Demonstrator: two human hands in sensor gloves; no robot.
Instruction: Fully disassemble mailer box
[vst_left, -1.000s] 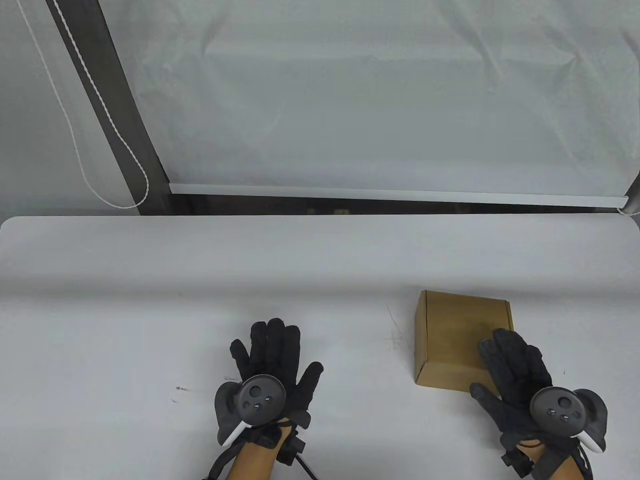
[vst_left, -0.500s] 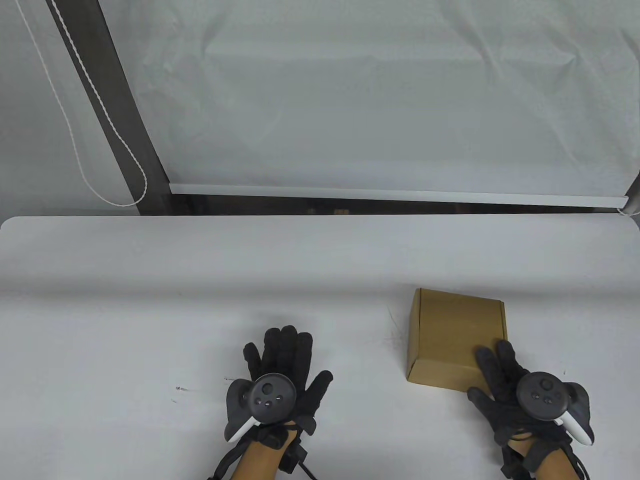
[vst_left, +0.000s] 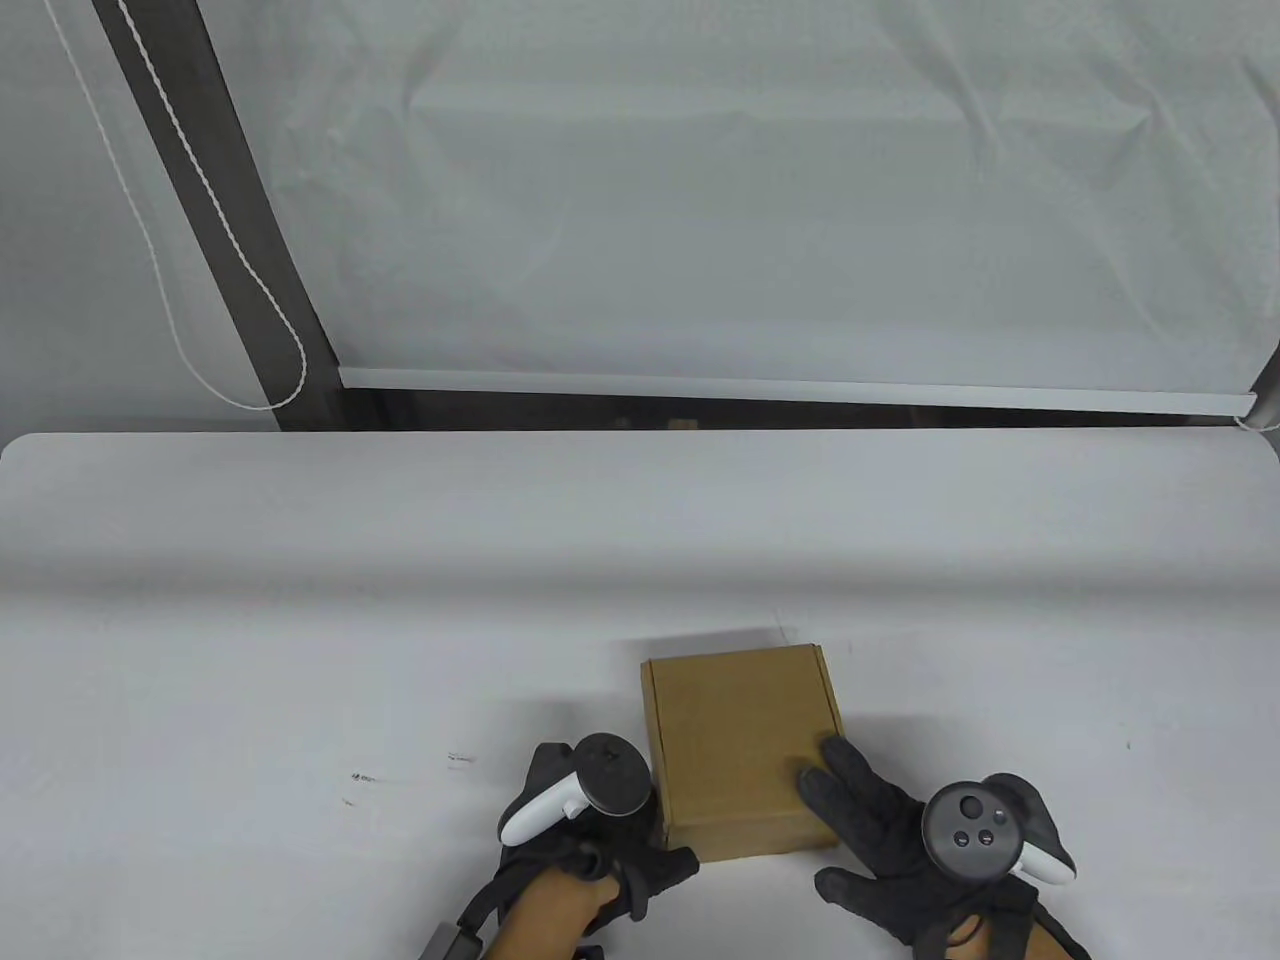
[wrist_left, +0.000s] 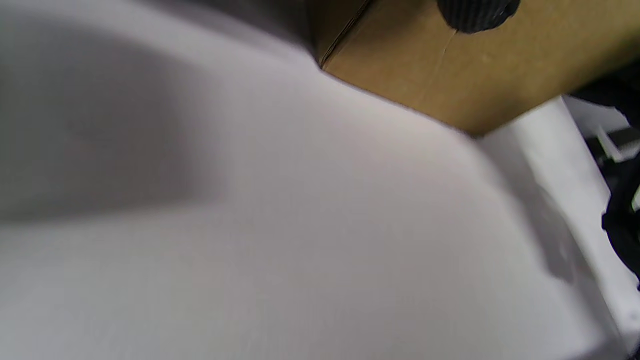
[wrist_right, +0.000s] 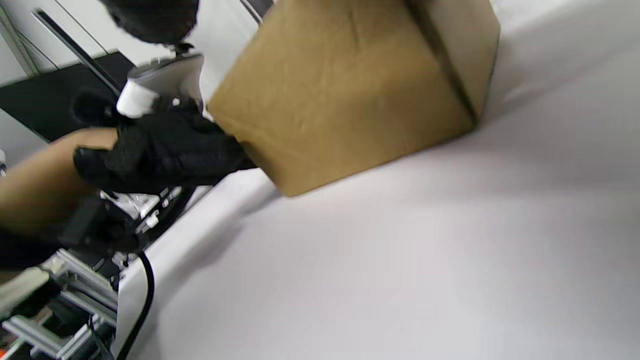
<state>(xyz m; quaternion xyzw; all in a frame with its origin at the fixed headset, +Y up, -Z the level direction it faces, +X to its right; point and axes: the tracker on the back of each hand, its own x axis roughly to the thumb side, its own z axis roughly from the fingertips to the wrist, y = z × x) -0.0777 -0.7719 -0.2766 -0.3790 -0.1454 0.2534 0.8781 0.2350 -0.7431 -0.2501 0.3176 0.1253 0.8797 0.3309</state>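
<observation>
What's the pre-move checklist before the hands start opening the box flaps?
1. Mailer box on the table, near the front edge: ok.
2. Box closed, no flap lifted: ok.
3. Left hand against the box's left side: ok.
4. Right hand fingers on the top right corner: ok.
5. Firm grip by either hand: cannot tell.
6. Front tuck flap located: cannot tell, views blurred.

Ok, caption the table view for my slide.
Closed mailer box on the white table, left hand and right hand flanking it.
</observation>
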